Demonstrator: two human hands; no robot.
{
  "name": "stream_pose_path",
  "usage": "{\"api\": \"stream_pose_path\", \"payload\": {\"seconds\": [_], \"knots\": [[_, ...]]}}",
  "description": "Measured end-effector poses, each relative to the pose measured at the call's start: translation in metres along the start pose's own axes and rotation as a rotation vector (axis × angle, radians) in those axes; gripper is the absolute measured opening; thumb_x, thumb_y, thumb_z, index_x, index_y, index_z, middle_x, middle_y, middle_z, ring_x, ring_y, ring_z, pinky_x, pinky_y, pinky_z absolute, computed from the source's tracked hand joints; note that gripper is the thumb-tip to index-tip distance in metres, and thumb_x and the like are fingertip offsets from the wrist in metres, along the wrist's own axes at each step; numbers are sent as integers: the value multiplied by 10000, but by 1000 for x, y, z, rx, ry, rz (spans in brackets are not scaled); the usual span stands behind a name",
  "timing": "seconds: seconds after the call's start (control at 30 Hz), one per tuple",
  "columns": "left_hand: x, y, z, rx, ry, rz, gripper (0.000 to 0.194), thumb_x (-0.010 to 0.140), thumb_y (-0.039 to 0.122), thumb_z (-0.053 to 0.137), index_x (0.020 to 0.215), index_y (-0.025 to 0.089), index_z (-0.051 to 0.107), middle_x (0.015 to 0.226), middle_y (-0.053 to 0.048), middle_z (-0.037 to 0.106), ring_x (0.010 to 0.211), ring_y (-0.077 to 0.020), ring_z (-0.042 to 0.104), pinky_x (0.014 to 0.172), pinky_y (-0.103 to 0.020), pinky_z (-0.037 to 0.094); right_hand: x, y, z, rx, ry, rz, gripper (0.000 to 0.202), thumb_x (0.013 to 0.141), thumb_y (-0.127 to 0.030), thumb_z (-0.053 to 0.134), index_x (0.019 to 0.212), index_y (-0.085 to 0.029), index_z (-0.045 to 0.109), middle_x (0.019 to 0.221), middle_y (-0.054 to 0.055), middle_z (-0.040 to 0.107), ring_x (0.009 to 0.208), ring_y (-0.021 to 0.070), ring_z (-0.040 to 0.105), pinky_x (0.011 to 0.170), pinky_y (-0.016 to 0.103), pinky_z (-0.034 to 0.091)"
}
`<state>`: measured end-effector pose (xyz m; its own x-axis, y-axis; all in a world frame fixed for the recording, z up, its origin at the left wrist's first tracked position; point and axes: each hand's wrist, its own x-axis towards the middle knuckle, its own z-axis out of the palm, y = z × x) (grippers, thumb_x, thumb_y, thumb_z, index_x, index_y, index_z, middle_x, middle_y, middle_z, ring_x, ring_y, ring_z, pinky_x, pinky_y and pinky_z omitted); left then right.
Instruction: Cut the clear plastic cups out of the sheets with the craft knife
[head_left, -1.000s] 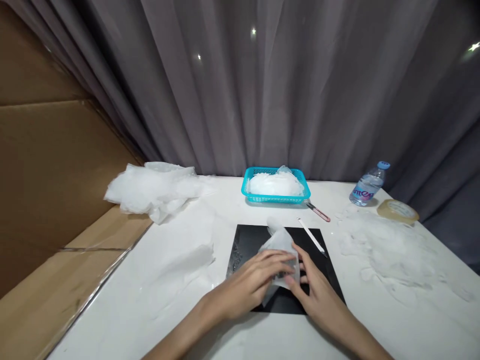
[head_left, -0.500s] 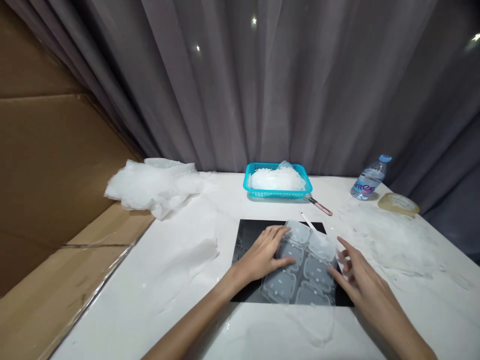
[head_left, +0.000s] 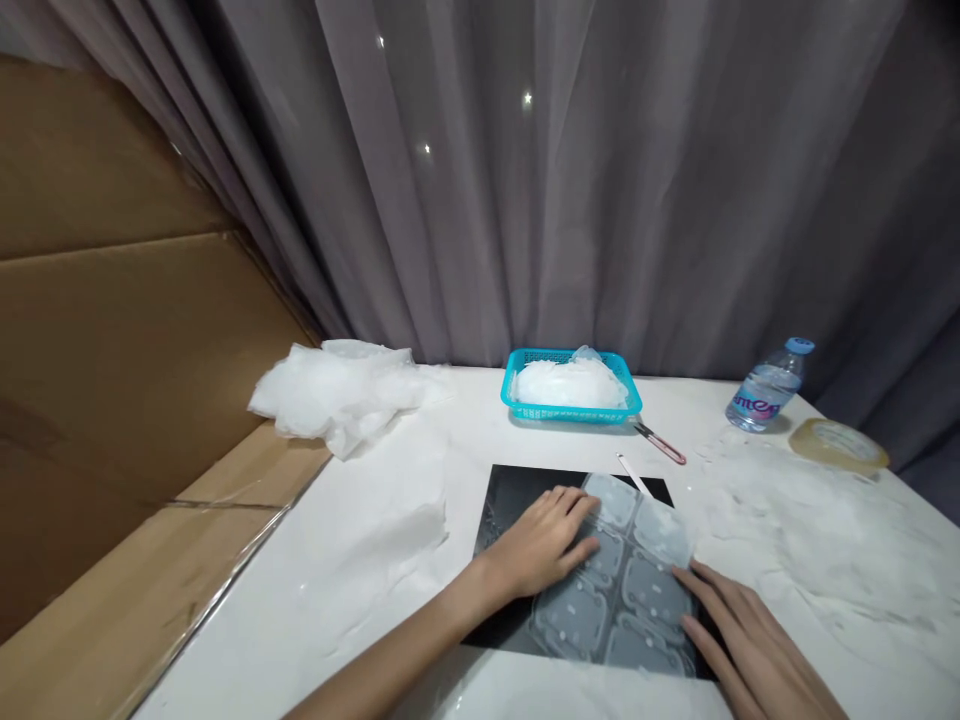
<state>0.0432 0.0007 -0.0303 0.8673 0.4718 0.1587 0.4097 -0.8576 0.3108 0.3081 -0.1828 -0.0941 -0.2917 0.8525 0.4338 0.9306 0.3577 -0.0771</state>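
A translucent plastic sheet (head_left: 654, 588) with several rounded-square compartments lies over a black mat (head_left: 510, 500) on the white table. My left hand (head_left: 546, 540) rests on the sheet's upper left part, its fingers spread. At the right edge of the sheet is my right hand (head_left: 731, 620), fingers stretched out and touching that edge. Neither hand grips anything. A thin white stick-like tool (head_left: 634, 474) pokes out from beyond the far edge of the sheet; its lower end is hidden.
Behind the mat stands a turquoise basket (head_left: 571, 415) of white film, with pink-handled thread snips (head_left: 661, 444) beside it. Crumpled white plastic (head_left: 341, 395) lies left, near a cardboard box (head_left: 135, 350). A water bottle (head_left: 766, 390) and tape roll (head_left: 840, 446) are at right.
My right hand has come down and closer against the sheet's right edge, its fingers straighter. My left hand stays on the sheet. The whole view has shifted slightly.
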Motion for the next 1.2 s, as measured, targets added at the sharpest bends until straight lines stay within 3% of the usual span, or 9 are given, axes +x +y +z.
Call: {"api": "stream_pose_path", "payload": {"seconds": [0.07,0.2,0.37,0.47,0.57,0.7,0.9,1.07,1.2], "knots": [[12,-5,4,13,21,11,364,1073,329,533,1399,166,535,1288,-148,638,1210,-307,632,1107,-496,489,12,2,-1,29,14,-23,556,1068,-259,387,1610,-375,348,1451,85,646,1251,303,685,915,408,645],[32,-12,15,16,53,55,194,1049,233,548,1213,161,623,1216,-159,633,1167,-323,624,1025,-493,524,45,7,-1,-65,57,205,482,1104,-398,360,1526,-177,437,1125,155,711,974,297,747,721,378,630],[43,-20,10,-85,93,91,141,1075,245,492,1076,176,615,1272,-159,611,1262,-322,561,1077,-499,473,74,14,0,-188,82,188,351,1111,-334,315,1074,-195,635,928,118,679,807,288,689,732,421,542],[39,-19,-5,-207,127,61,180,1105,259,410,1071,187,571,1146,-106,643,1159,-273,616,1089,-462,451,83,13,-5,75,139,303,300,1114,-337,314,1026,-211,572,995,118,693,908,277,685,829,407,518],[29,-13,-23,-357,162,-13,243,1131,335,347,1013,218,524,855,4,599,809,-185,636,839,-329,512,95,10,-13,393,166,480,283,1112,-416,314,1050,-230,517,939,71,676,830,239,665,754,354,488],[22,-11,-40,-535,284,-171,303,1124,447,335,976,232,488,695,63,486,610,-135,519,618,-253,405,131,12,-16,680,243,605,353,1051,-585,396,968,-249,464,768,-11,541,677,202,540,697,336,424],[39,-55,-28,-735,449,-411,378,1024,613,426,976,238,432,600,100,377,515,-128,424,529,-233,343,183,29,14,972,57,613,517,976,-725,450,1112,-234,538,725,-34,548,652,164,544,596,276,412],[42,-76,-11,-980,272,-472,561,940,758,455,1032,207,500,825,5,598,732,-165,631,667,-273,524,171,26,33,1204,-101,637,707,847,-715,665,1320,-231,463,919,15,677,684,144,627,551,238,462],[26,-71,-20,-1116,-32,-447,641,807,588,805,1250,192,565,1077,-75,705,977,-248,710,744,-318,579,158,20,35,1282,-88,663,794,821,-619,740,1418,-284,338,1053,-3,595,757,142,654,587,259,546]]}}
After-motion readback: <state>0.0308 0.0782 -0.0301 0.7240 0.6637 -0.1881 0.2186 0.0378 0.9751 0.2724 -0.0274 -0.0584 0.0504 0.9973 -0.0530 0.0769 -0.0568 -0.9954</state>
